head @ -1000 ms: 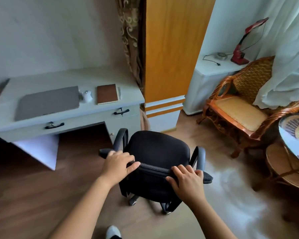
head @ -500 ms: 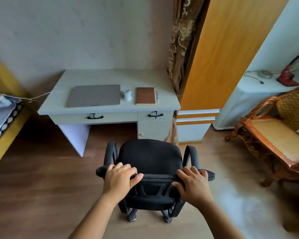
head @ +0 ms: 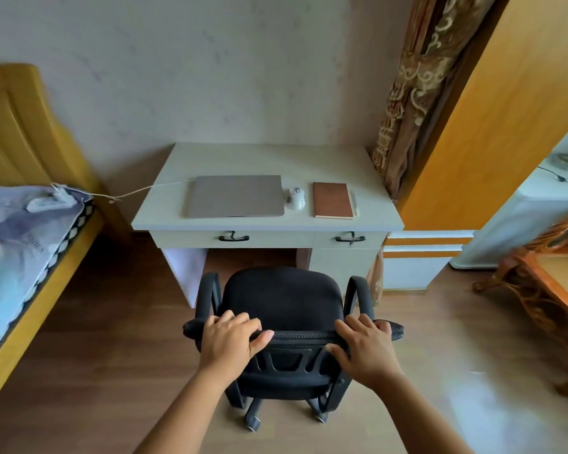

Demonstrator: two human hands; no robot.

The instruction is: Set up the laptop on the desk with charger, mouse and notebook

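A bed (head: 20,244) with a yellow frame and patterned cover runs along the left, and a pale desk stands against the far wall, its tabletop (head: 269,158) bare toward the back. A black office chair (head: 286,299) faces the desk, just short of its knee space. On the tabletop lies a closed grey laptop (head: 235,196), left of centre; a white charger cable (head: 138,191) runs from its back left corner across to a white power strip (head: 48,201) on the bed (the plug end is too small to make out). Right of the laptop sits a brown notebook (head: 333,200), with a white mouse (head: 295,198) between the two. The left hand (head: 232,342) and right hand (head: 366,347) are each clamped over the top edge of the chair's backrest, well apart.
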